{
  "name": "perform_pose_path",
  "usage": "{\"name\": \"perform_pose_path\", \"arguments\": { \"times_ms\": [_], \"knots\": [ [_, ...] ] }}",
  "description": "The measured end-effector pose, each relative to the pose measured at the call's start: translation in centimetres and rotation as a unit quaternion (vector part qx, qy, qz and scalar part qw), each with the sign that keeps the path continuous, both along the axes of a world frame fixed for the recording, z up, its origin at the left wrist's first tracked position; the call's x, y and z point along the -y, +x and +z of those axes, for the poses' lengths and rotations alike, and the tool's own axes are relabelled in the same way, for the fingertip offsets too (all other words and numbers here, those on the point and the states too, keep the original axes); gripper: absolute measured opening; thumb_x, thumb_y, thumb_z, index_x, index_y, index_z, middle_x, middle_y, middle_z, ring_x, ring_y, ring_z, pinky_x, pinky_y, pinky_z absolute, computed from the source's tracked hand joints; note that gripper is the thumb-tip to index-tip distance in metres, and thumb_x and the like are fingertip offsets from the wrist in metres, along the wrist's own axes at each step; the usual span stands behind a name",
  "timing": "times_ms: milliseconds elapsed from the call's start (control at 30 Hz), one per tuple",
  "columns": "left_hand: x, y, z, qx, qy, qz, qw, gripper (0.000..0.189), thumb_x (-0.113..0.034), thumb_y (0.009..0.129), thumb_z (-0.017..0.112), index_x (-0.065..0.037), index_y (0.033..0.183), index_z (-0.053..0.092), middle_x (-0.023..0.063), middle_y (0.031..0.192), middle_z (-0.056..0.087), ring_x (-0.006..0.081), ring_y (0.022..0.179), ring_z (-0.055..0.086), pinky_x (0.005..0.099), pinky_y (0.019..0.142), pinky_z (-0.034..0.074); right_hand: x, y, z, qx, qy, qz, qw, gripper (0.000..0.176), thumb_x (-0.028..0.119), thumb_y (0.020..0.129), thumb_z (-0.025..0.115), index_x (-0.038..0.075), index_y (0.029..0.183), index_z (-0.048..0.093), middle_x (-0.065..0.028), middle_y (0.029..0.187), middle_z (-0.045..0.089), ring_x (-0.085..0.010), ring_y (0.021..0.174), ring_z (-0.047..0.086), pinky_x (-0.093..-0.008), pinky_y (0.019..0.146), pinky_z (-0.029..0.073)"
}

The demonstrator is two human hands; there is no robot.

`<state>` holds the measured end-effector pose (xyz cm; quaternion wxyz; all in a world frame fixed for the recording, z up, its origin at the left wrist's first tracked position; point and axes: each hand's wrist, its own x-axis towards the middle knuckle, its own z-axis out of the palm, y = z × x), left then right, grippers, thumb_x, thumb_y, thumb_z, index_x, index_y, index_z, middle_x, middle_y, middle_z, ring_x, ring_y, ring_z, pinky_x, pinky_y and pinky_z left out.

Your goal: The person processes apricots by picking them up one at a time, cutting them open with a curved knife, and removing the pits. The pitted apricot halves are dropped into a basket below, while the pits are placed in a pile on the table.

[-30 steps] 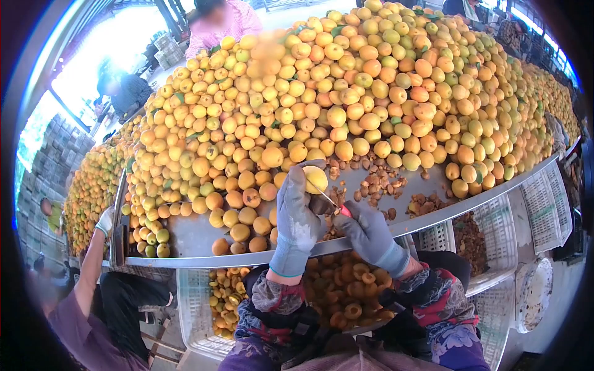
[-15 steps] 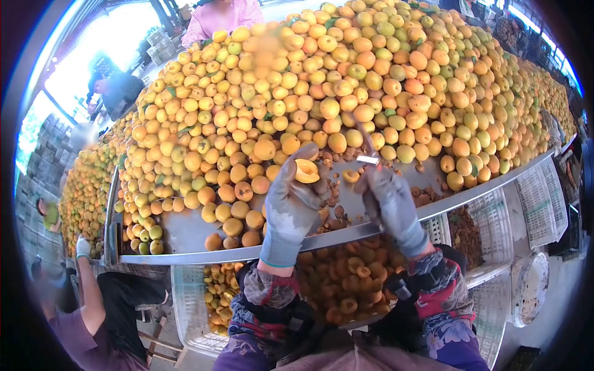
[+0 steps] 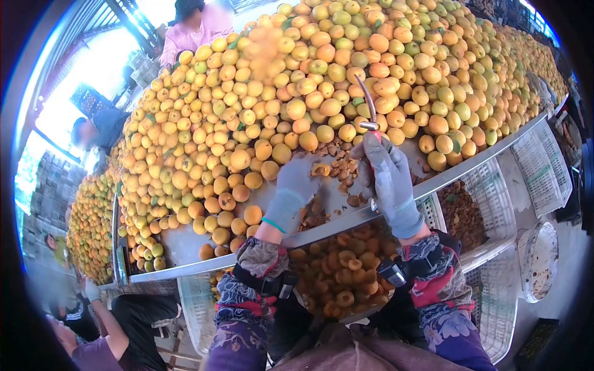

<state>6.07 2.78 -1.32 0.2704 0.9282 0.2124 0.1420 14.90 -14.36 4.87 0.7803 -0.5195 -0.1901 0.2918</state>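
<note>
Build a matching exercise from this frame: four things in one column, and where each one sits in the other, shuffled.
Things
1. knife
2. apricot half
3. halved apricots
4. whole apricots

Places
A. heaped on the metal table
B. at the fingertips of the left hand
C. gripped in the right hand, blade pointing up
D. below the table edge, between the person's forearms

Pairs: 1-C, 2-B, 3-D, 4-A
</note>
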Motion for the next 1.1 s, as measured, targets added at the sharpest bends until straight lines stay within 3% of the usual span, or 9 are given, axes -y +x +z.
{"name": "perform_pose_path", "arguments": {
  "times_ms": [33,167,267,433,567,700,767,867,1100],
  "knots": [
    [0.3,0.4,-0.6,-0.075,0.175,0.005,0.982,0.046,-0.022,0.076,0.067,-0.011,0.120,0.056,0.0131,0.111,0.059,0.0297,0.098,0.060,0.0390,0.084,0.049,0.0,-0.1,0.1,-0.009,0.010,0.000,1.000,0.035,0.036,0.093,0.053,0.004,0.081,0.058,-0.0003,0.047,0.046,-0.0064,0.032,0.037,-0.0200,0.033,0.028],
    [0.5,2.1,-1.2,-0.181,0.199,0.017,0.963,0.053,-0.028,0.073,0.071,-0.013,0.122,0.055,0.0151,0.115,0.057,0.0340,0.102,0.057,0.0430,0.087,0.047,-0.2,0.1,-0.6,-0.029,0.013,0.022,0.999,0.033,0.036,0.092,0.055,0.005,0.079,0.056,0.0000,0.047,0.047,-0.0062,0.033,0.039,-0.0200,0.034,0.028],
    [1.3,1.3,0.9,-0.155,0.178,0.007,0.972,0.053,-0.023,0.071,0.073,-0.012,0.120,0.056,0.0141,0.116,0.057,0.0327,0.101,0.058,0.0413,0.086,0.047,-0.2,0.5,-1.2,-0.022,-0.007,0.055,0.998,0.033,0.035,0.092,0.056,0.005,0.081,0.057,0.0002,0.050,0.048,-0.0059,0.037,0.042,-0.0199,0.035,0.030],
    [3.4,-2.1,3.6,0.156,-0.003,-0.066,0.986,0.054,0.000,0.065,0.073,-0.005,0.116,0.056,0.0113,0.112,0.059,0.0245,0.101,0.059,0.0329,0.087,0.047,-1.5,0.2,-2.8,0.030,-0.067,0.016,0.997,0.027,0.031,0.090,0.058,0.005,0.096,0.060,-0.0002,0.059,0.053,-0.0053,0.042,0.044,-0.0204,0.037,0.032],
    [4.5,-3.6,4.6,0.204,-0.041,-0.071,0.976,0.056,0.003,0.066,0.070,-0.003,0.120,0.054,0.0100,0.115,0.059,0.0217,0.104,0.059,0.0308,0.091,0.045,-1.1,-0.5,-1.9,-0.015,-0.119,0.156,0.980,0.029,0.031,0.088,0.060,0.006,0.100,0.060,-0.0003,0.059,0.053,-0.0056,0.041,0.043,-0.0198,0.037,0.032],
    [3.8,-4.1,3.2,0.233,-0.111,-0.058,0.964,0.058,0.003,0.067,0.069,-0.001,0.122,0.053,0.0084,0.115,0.058,0.0180,0.104,0.058,0.0296,0.092,0.045,-1.6,-1.6,-1.8,-0.070,-0.097,0.137,0.983,0.026,0.030,0.088,0.060,0.006,0.098,0.060,0.0005,0.058,0.052,-0.0056,0.039,0.042,-0.0189,0.036,0.033],
    [3.0,-4.2,2.0,0.248,-0.186,-0.058,0.949,0.057,-0.015,0.071,0.075,-0.005,0.122,0.053,0.0131,0.118,0.058,0.0271,0.108,0.057,0.0337,0.093,0.045,-1.7,-2.2,-1.5,-0.075,-0.078,0.124,0.986,0.024,0.029,0.088,0.061,0.006,0.097,0.060,0.0010,0.058,0.052,-0.0052,0.039,0.042,-0.0184,0.036,0.033],
    [3.2,-4.1,2.5,0.244,-0.224,-0.056,0.942,0.058,-0.017,0.070,0.077,-0.003,0.121,0.054,0.0130,0.116,0.058,0.0268,0.104,0.058,0.0337,0.090,0.046,-2.2,-2.6,-2.0,-0.092,-0.046,0.106,0.989,0.024,0.028,0.088,0.061,0.006,0.097,0.060,0.0020,0.059,0.052,-0.0043,0.040,0.043,-0.0176,0.036,0.033],
    [3.8,-4.8,3.9,0.242,-0.112,-0.026,0.963,0.049,-0.020,0.069,0.078,-0.002,0.111,0.060,0.0122,0.104,0.062,0.0250,0.096,0.060,0.0322,0.084,0.048,-1.8,-2.9,-1.9,-0.088,-0.011,0.147,0.985,0.028,0.030,0.091,0.059,0.006,0.106,0.061,0.0037,0.064,0.055,-0.0027,0.043,0.045,-0.0164,0.038,0.033]
  ]
}}
